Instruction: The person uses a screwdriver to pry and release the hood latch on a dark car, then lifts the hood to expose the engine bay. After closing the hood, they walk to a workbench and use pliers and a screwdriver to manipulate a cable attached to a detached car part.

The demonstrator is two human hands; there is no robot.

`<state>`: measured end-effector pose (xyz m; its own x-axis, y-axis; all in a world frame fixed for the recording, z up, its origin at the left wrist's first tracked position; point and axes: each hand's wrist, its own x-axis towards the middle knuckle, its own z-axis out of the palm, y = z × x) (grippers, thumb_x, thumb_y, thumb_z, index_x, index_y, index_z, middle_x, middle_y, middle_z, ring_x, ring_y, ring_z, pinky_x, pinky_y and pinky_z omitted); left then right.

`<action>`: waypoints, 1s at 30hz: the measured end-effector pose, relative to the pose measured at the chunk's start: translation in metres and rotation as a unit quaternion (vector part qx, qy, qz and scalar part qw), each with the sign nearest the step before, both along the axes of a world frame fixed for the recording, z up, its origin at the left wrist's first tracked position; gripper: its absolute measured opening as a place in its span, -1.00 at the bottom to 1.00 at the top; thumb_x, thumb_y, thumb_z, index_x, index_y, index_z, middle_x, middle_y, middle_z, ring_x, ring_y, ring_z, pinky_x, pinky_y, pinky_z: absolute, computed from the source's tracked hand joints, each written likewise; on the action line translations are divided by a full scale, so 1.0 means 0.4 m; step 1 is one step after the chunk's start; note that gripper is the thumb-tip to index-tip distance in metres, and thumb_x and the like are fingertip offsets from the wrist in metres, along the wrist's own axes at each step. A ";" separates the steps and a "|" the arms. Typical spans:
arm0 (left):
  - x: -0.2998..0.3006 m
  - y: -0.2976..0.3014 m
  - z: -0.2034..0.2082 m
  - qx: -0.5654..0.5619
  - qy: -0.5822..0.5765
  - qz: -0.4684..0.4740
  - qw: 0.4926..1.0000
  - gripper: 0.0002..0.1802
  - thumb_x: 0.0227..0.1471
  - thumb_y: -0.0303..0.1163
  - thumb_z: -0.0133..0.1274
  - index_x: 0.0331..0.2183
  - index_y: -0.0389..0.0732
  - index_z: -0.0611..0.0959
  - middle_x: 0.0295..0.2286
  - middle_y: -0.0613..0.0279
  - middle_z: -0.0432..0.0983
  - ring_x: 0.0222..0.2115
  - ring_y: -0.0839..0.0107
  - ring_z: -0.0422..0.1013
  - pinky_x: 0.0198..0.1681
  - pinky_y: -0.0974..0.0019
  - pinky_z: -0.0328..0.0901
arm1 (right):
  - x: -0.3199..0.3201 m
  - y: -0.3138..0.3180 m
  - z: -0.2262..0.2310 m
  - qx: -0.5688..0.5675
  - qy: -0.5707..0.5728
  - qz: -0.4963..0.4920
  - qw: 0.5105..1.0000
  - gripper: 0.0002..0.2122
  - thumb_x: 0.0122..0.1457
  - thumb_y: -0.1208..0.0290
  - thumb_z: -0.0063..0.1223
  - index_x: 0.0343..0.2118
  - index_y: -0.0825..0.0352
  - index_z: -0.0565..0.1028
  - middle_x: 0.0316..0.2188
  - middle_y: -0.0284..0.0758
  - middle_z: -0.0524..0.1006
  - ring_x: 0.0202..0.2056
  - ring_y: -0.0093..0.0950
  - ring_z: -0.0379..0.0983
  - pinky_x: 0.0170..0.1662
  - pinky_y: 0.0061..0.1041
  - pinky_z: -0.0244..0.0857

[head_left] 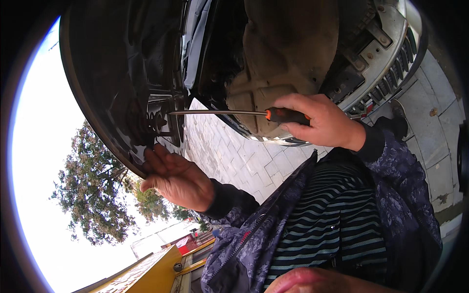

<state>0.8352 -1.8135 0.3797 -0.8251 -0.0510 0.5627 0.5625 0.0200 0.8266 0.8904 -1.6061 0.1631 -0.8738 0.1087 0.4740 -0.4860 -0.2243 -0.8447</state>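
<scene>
My right hand (326,122) is closed round the black and orange handle of a long screwdriver (220,112). Its metal shaft points left, and the tip appears at the latch spring (155,121) on the underside of a raised dark car hood (105,83). I cannot tell whether the tip touches the latch. Just below that latch, my left hand (180,181) grips the hood's edge, palm facing up, with the fingers on the inner side and partly in shadow.
The car's engine bay, with a dusty cover (288,53), lies beyond my right hand. The front grille (391,73) curves round at the right. Grey paving (249,161) shows below. A tree (97,190) and a yellow structure (146,273) stand off to the left.
</scene>
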 end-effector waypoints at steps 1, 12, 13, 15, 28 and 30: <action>0.004 -0.002 0.000 0.004 -0.007 -0.021 1.000 -0.31 0.21 0.16 0.03 0.02 -0.31 0.57 -0.05 0.07 0.61 -0.11 0.28 0.57 -0.12 0.39 0.54 | -0.012 -0.002 0.003 -0.002 0.032 -0.036 0.999 -0.60 0.13 0.55 0.27 0.06 0.41 0.49 -0.15 -0.16 0.63 -0.19 -0.23 0.63 -0.13 -0.40 0.48; -0.002 -0.014 0.030 0.025 -0.056 -0.092 0.994 -0.44 0.19 0.14 0.05 -0.10 -0.18 0.57 -0.22 0.26 0.58 -0.12 0.34 0.55 -0.18 0.41 0.59 | -0.081 0.000 0.081 0.021 0.109 -0.106 0.988 -0.55 0.13 0.53 0.32 0.10 0.48 0.51 -0.19 -0.06 0.62 -0.24 -0.24 0.63 -0.22 -0.41 0.50; 0.001 -0.010 0.030 0.018 -0.040 -0.036 0.998 -0.44 0.18 0.14 0.06 -0.11 -0.19 0.56 -0.28 0.30 0.56 -0.14 0.37 0.54 -0.19 0.42 0.58 | -0.082 0.000 0.087 0.021 0.114 -0.111 0.987 -0.56 0.13 0.53 0.32 0.10 0.48 0.51 -0.20 -0.06 0.62 -0.24 -0.24 0.63 -0.22 -0.42 0.50; 0.001 -0.006 0.030 0.033 -0.053 -0.044 0.997 -0.43 0.16 0.15 0.07 -0.12 -0.19 0.56 -0.34 0.33 0.51 -0.15 0.39 0.52 -0.19 0.43 0.58 | -0.085 -0.003 0.096 0.012 0.126 -0.126 0.984 -0.56 0.14 0.52 0.32 0.09 0.49 0.51 -0.21 -0.06 0.62 -0.25 -0.25 0.63 -0.23 -0.42 0.50; -0.003 -0.009 0.034 0.023 -0.044 -0.027 0.998 -0.41 0.13 0.17 0.09 -0.09 -0.16 0.56 -0.43 0.38 0.40 -0.22 0.41 0.46 -0.21 0.44 0.57 | -0.086 -0.007 0.103 0.000 0.108 -0.146 0.983 -0.60 0.09 0.51 0.35 0.02 0.42 0.57 -0.21 -0.15 0.65 -0.27 -0.24 0.64 -0.25 -0.41 0.54; 0.000 0.003 0.031 0.026 -0.042 -0.001 0.999 -0.41 0.13 0.17 0.10 -0.09 -0.16 0.56 -0.44 0.40 0.39 -0.23 0.43 0.45 -0.20 0.44 0.57 | -0.087 -0.010 0.103 0.000 0.110 -0.151 0.982 -0.60 0.08 0.51 0.35 0.02 0.42 0.57 -0.21 -0.15 0.64 -0.27 -0.24 0.64 -0.24 -0.41 0.54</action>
<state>0.8352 -1.8123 0.3922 -0.8698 -0.0764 0.4875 0.4905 -0.0261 0.8711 0.8555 -1.6103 0.2044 -0.6782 0.3475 0.6475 -0.7013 -0.0426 -0.7116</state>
